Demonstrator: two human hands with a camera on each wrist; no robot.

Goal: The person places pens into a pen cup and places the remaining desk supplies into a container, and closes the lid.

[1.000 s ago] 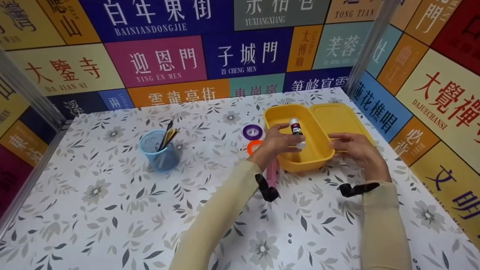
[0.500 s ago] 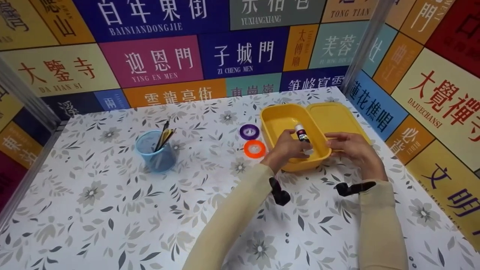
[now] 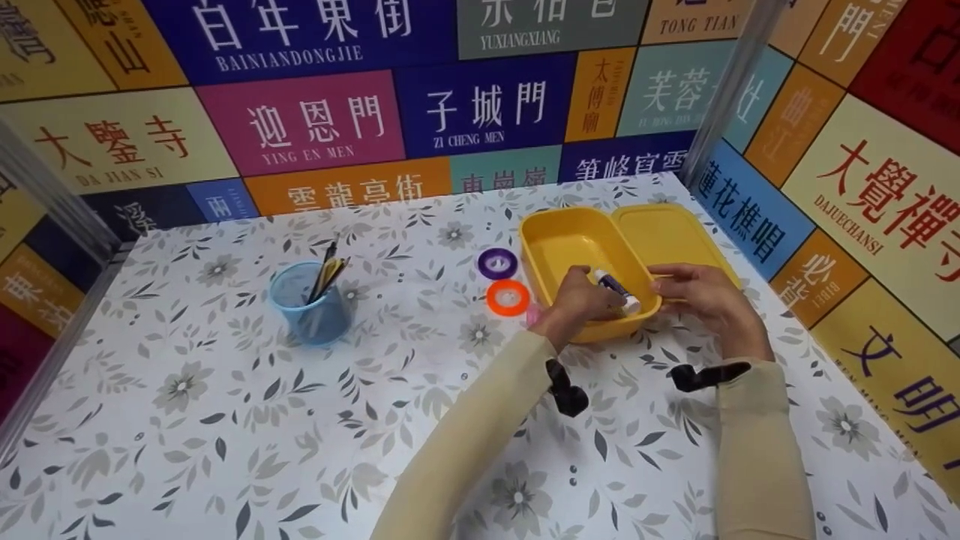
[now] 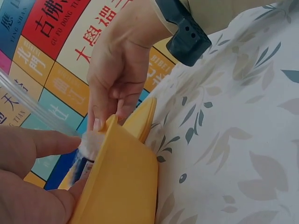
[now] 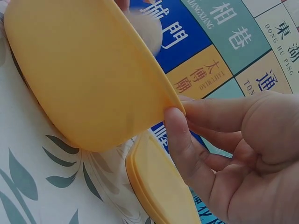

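My left hand reaches over the near left wall of a yellow box and holds a glue stick low inside it. The stick has white ends and a dark printed label, and lies tilted. In the left wrist view, one finger touches the white end of the glue stick, while the thumb is beside its label. My right hand pinches the box's right rim between thumb and fingers, plainly seen in the right wrist view, where the box wall hides most of the stick.
A yellow lid lies right of the box. Left of it are a purple ring, an orange ring and a pink item, mostly hidden. A blue cup with several pencils stands farther left. Printed panels border the table.
My left hand has moved right and down into the box with the glue stick, which has gone from fairly upright to more tilted. The right hand keeps its hold on the rim.
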